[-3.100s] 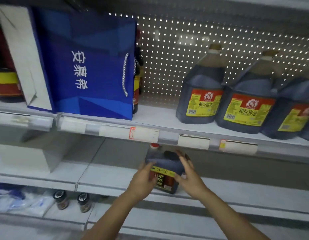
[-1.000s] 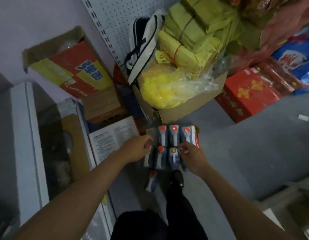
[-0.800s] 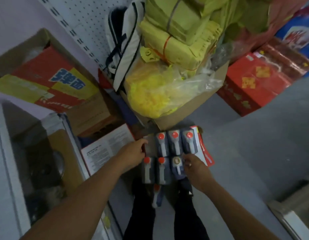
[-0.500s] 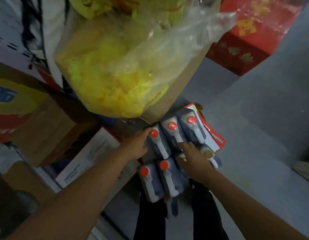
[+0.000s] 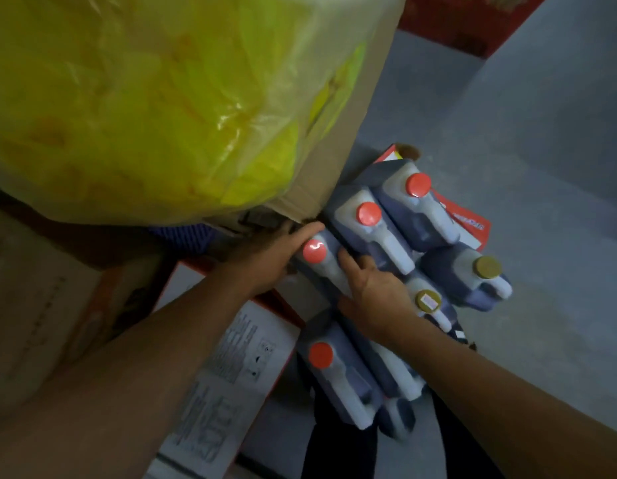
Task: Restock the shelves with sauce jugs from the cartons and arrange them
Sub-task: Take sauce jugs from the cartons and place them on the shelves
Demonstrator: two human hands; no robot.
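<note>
Your left hand (image 5: 265, 261) and right hand (image 5: 376, 299) curl around a red-capped sauce jug (image 5: 322, 262) in the carton (image 5: 469, 223); next, lift it straight out.

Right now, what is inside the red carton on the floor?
The red carton holds dark sauce jugs: four red caps and two gold caps show. The right hand covers part of the middle.

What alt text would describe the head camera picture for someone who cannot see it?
Two bare hands, left hand and right hand, close on a red-capped sauce jug among other jugs in an open carton on the floor. A box holding a yellow plastic bag looms above.
</note>
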